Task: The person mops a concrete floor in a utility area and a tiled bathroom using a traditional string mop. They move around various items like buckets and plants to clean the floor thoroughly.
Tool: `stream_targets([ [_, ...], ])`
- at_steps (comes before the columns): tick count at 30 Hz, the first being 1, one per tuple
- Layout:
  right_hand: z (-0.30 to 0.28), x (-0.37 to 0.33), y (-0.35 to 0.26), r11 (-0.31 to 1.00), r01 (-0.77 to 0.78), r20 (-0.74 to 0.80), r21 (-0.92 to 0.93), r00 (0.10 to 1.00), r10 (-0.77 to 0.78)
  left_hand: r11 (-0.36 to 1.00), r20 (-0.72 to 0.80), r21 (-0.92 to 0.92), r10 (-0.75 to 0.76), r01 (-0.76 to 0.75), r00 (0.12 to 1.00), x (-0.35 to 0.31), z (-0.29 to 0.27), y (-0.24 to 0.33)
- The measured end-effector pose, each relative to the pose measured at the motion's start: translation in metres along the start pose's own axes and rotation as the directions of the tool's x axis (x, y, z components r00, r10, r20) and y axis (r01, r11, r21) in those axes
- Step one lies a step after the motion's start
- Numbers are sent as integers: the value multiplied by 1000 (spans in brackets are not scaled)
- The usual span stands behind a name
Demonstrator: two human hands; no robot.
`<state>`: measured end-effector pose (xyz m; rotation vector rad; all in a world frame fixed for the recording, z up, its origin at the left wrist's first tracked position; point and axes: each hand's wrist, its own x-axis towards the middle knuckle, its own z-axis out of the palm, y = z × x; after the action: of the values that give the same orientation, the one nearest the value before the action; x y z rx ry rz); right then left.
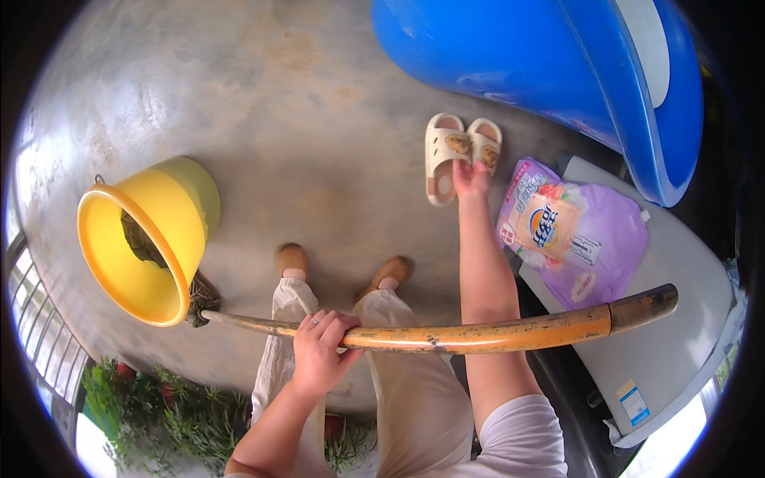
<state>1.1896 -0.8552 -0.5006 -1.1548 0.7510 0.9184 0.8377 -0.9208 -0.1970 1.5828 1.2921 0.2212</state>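
Note:
A long mop (470,336) with an orange, worn handle and a dark end lies across my view, its stringy grey head (204,301) down at the left beside the yellow bucket. My left hand (323,350) is wrapped round the handle's middle part. Under the handle my right arm stretches forward, and my right hand (472,180) has its fingers closed on a pair of cream slide slippers (440,145) with brown decorations. The yellow bucket (188,191) tilts toward me at the left; something dark lies inside it.
A big blue tub (510,60) stands at the far right. Next to it, a purple detergent bag (610,239) rests on a grey-lidded appliance (677,319). Green potted plants (199,422) line the near left, by a railing (48,334). My feet in brown shoes (292,259) stand on the concrete floor.

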Motion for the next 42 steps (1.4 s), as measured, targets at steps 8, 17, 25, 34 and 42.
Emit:
stream_targets([
  [8, 18, -19, -24, 986, 96, 248, -133, 967, -61, 999, 40, -20, 35, -34, 999, 1, 1, 1],
  [17, 19, -408, -109, 985, -84, 719, -152, 675, 168, 994, -78, 95, 56, -48, 995, -77, 24, 8],
  [25, 44, -623, -158, 951, 125, 755, -283, 640, 141, 957, -174, 170, -205, 235, 963, -179, -35, 49],
  [34, 87, -823, -212, 868, 457, 974, -194, -17, 227, 990, -389, -45, -141, 134, 910, -216, -78, 164],
  [42, 91, -861, -269, 714, 696, 978, 82, -194, 77, 983, -526, -141, 25, -116, 850, -141, -73, 260],
])
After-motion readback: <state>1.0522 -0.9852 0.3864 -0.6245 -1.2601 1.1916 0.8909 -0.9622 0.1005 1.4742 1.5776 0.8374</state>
